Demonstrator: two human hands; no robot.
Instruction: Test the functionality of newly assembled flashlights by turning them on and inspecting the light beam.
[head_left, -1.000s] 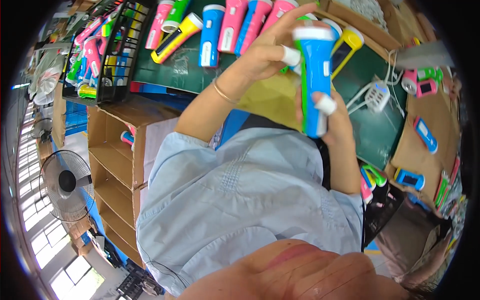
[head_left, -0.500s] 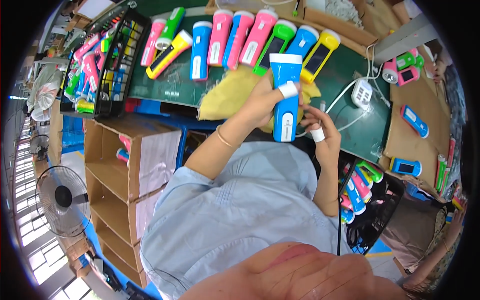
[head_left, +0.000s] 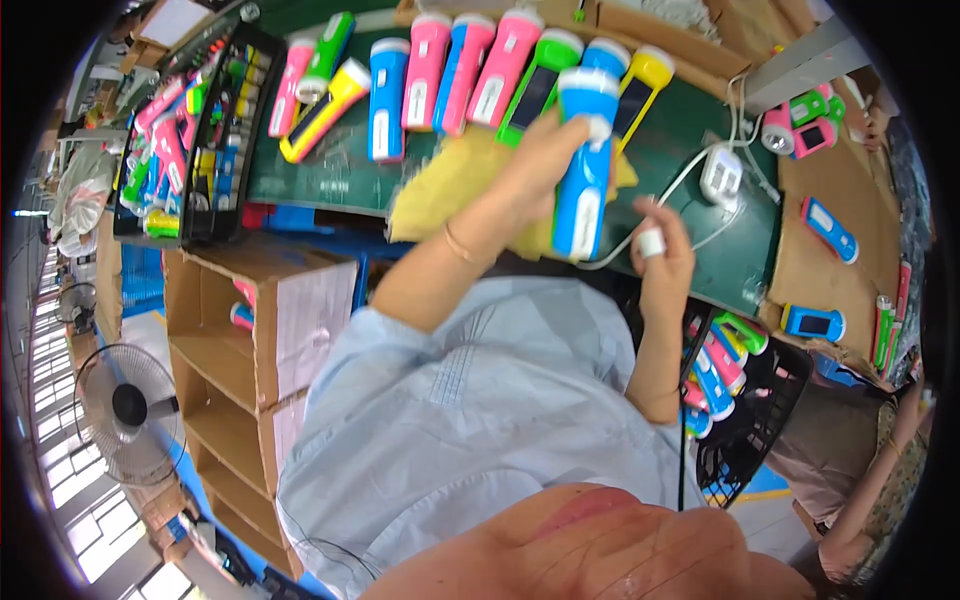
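Note:
My left hand (head_left: 548, 165) is wrapped round a blue flashlight (head_left: 582, 205) with a light-blue head pointing up and away from me. It is held over the table's near edge, in front of a yellow cloth (head_left: 435, 195). Just to its right, my right hand (head_left: 668, 255) has its fingers curled together at a white cable (head_left: 622, 248); the cable's tip is mostly hidden by them. White tape wraps a finger of each hand. Beyond lies a row of several flashlights, among them a pink one (head_left: 505, 65), a green one (head_left: 540, 85) and a yellow one (head_left: 645, 90).
A white multi-port charger block (head_left: 720, 178) lies on the green table (head_left: 320, 175). Black baskets of flashlights stand at far left (head_left: 212, 150) and lower right (head_left: 735, 465). Cardboard shelves (head_left: 215, 350) and a fan (head_left: 130, 405) are at left. Another person's arm (head_left: 870, 490) shows at right.
My left hand and the blue flashlight have shifted slightly right and away from me. My right hand has moved a little right, widening the gap to the flashlight.

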